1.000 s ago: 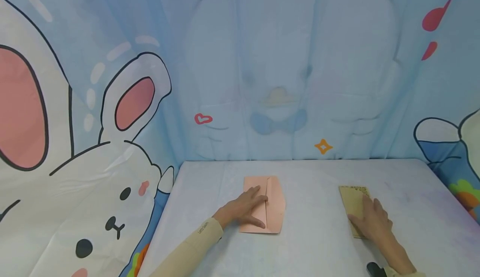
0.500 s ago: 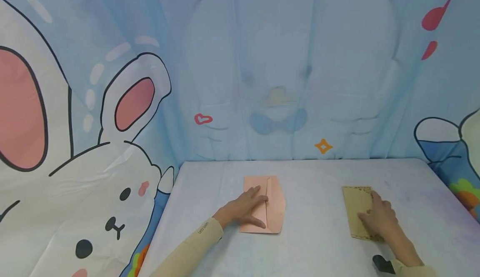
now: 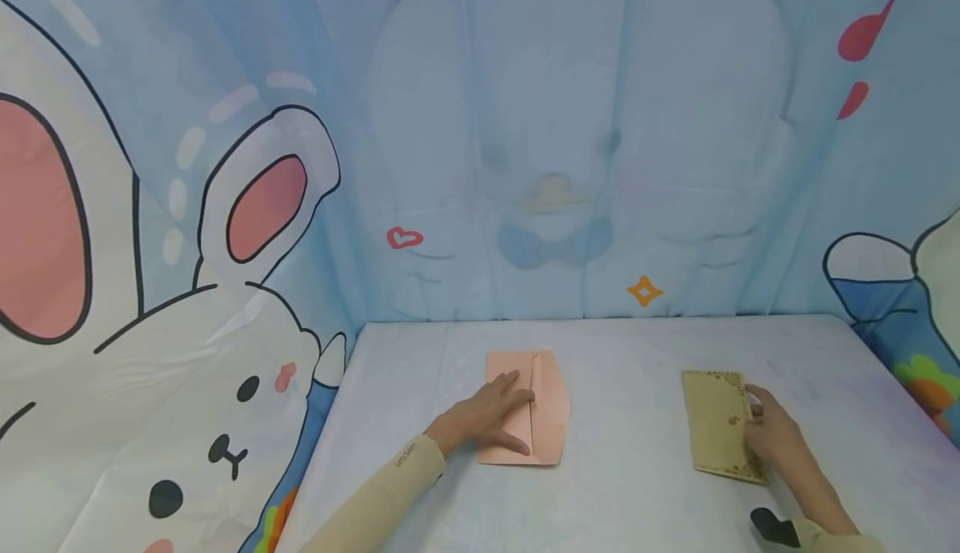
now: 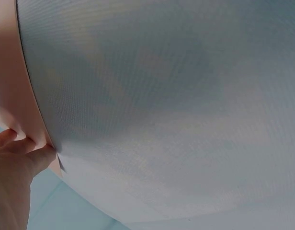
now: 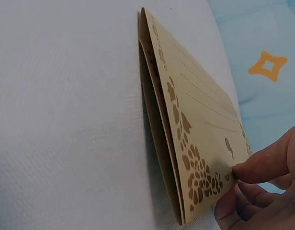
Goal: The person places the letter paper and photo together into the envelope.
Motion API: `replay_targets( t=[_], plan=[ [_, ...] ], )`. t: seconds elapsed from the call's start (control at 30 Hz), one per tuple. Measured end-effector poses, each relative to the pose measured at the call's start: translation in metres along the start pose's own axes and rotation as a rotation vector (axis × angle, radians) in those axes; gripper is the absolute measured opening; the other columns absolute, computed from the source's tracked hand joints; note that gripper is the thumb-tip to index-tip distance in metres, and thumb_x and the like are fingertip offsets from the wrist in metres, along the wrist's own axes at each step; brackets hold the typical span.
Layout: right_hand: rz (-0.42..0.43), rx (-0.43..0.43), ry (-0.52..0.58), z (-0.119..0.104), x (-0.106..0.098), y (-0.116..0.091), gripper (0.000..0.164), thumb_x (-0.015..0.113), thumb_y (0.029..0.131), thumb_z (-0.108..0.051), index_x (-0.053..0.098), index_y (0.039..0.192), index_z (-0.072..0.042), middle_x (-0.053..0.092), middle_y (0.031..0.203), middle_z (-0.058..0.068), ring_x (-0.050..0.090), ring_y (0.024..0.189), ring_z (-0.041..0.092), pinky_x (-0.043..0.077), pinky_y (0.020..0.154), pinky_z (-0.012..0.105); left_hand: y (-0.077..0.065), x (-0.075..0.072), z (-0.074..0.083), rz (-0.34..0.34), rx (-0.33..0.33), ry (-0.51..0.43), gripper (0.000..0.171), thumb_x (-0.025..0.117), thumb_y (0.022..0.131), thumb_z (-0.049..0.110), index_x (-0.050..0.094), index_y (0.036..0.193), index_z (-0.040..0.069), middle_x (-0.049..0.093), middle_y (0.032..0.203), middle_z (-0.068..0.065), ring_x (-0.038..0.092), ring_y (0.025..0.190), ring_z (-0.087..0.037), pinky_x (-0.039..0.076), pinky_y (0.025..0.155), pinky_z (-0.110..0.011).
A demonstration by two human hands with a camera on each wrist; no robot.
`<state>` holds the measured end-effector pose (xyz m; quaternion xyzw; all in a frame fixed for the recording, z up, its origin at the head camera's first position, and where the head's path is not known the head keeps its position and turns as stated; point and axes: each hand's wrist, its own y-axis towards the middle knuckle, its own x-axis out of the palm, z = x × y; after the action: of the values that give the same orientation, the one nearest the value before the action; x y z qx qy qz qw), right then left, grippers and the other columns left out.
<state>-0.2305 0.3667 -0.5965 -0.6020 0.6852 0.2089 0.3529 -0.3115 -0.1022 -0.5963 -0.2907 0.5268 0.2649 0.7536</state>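
Observation:
A pink envelope [image 3: 551, 411] lies on the table with its pointed flap to the right. My left hand [image 3: 483, 415] rests on it with fingers spread; in the left wrist view that hand [image 4: 18, 167] touches the envelope [image 4: 16, 91] near its edge. To the right, a folded tan card [image 3: 716, 428] with a brown floral border has its right edge pinched by my right hand [image 3: 776, 432]. The right wrist view shows thumb and fingers of this hand [image 5: 269, 177] at the edge of the card [image 5: 205, 124], whose layers stand slightly apart and tilted off the table.
The white table [image 3: 622, 486] carries both papers, with a wide gap between them. Behind it hangs a light blue backdrop [image 3: 562, 103] with cartoon prints, including a large rabbit [image 3: 217, 386] at the left.
My right hand has slid from the top of the card to its right edge and now pinches it. The card has turned slightly and shows more of its face. My left hand stays put.

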Motion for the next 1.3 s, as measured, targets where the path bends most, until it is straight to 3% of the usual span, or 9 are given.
replay_targets(
  t=[0.17,0.27,0.5,0.7,1.07,1.3],
  plan=[
    [0.022,0.016,0.057,0.001,-0.001,0.0,0.072,0.041,0.085,0.007,0.015,0.151,0.015,0.042,0.127,0.045,0.055,0.098,0.045,0.046,0.064,0.031,-0.001,-0.001,0.001,-0.001,-0.004,-0.002,0.09,0.067,0.078,0.076,0.032,0.152,0.04,0.009,0.17,-0.008,0.013,0.157,-0.031,0.029,0.123,-0.048],
    [0.043,0.053,0.082,-0.001,0.001,0.0,0.072,0.043,0.085,0.007,0.017,0.152,0.013,0.044,0.126,0.043,0.057,0.098,0.043,0.045,0.062,0.027,-0.002,-0.002,0.002,-0.003,-0.006,-0.004,0.089,0.067,0.078,0.075,0.032,0.152,0.039,0.009,0.17,-0.008,0.013,0.157,-0.03,0.029,0.122,-0.049],
    [0.042,0.051,0.112,-0.001,0.007,0.001,0.068,0.044,0.091,0.005,0.016,0.153,0.011,0.044,0.127,0.043,0.057,0.101,0.046,0.047,0.065,0.029,-0.002,-0.001,0.002,-0.003,-0.008,-0.006,0.09,0.067,0.078,0.075,0.032,0.153,0.039,0.009,0.17,-0.008,0.013,0.157,-0.03,0.028,0.123,-0.047],
    [0.053,0.022,0.116,-0.003,0.012,0.003,0.068,0.044,0.092,0.003,0.018,0.155,0.008,0.045,0.125,0.04,0.059,0.098,0.042,0.045,0.063,0.025,-0.002,-0.001,0.002,-0.002,-0.009,-0.025,0.089,0.069,0.078,0.073,0.032,0.152,0.04,0.008,0.17,-0.008,0.012,0.157,-0.03,0.027,0.124,-0.048],
    [0.028,-0.063,0.127,-0.02,0.015,0.0,0.067,0.042,0.091,0.003,0.018,0.153,0.012,0.05,0.125,0.039,0.06,0.092,0.027,0.047,0.061,0.023,-0.002,-0.003,0.003,-0.003,-0.021,0.006,0.088,0.068,0.078,0.074,0.032,0.152,0.04,0.01,0.17,-0.008,0.015,0.157,-0.031,0.031,0.121,-0.05],
    [-0.011,-0.066,0.157,-0.024,0.022,0.002,0.068,0.043,0.091,0.004,0.018,0.154,0.01,0.049,0.124,0.037,0.059,0.091,0.024,0.048,0.063,0.024,-0.002,-0.002,0.003,-0.003,-0.021,0.003,0.088,0.068,0.078,0.075,0.033,0.151,0.041,0.01,0.17,-0.007,0.016,0.157,-0.031,0.033,0.12,-0.051]
  ],
)
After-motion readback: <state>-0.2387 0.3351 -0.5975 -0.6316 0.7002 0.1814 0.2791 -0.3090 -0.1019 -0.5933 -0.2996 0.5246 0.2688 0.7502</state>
